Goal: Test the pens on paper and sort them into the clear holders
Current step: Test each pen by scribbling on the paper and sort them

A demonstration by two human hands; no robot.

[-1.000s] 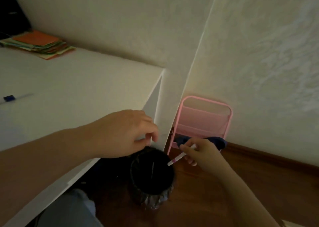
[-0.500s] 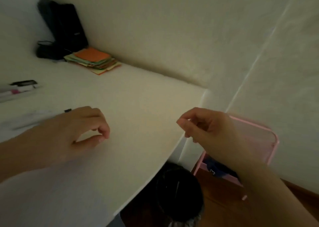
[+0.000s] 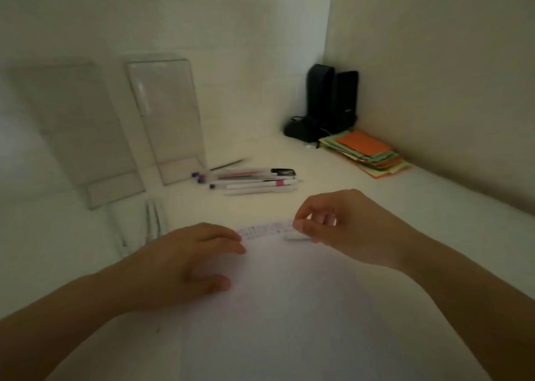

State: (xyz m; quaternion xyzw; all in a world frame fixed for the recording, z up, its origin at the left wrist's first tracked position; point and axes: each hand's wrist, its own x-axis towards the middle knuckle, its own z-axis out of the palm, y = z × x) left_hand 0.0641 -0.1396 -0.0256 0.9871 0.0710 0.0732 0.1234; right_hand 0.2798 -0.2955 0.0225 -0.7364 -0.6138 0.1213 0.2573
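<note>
Though blurred beyond reading, marks cross the paper (image 3: 266, 230) between both hands.

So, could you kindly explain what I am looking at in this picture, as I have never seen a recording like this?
There is no machine here. A person wears a camera on the head, so you look down along both arms at a white desk. The left hand rests on a sheet of paper with scribbles near its top edge. The right hand hovers with fingers curled; a small white thing lies by its fingertips, but blur hides whether it is held. Further back lie a bunch of pens, two clear holders, a stack of coloured paper and dark speakers.
</note>
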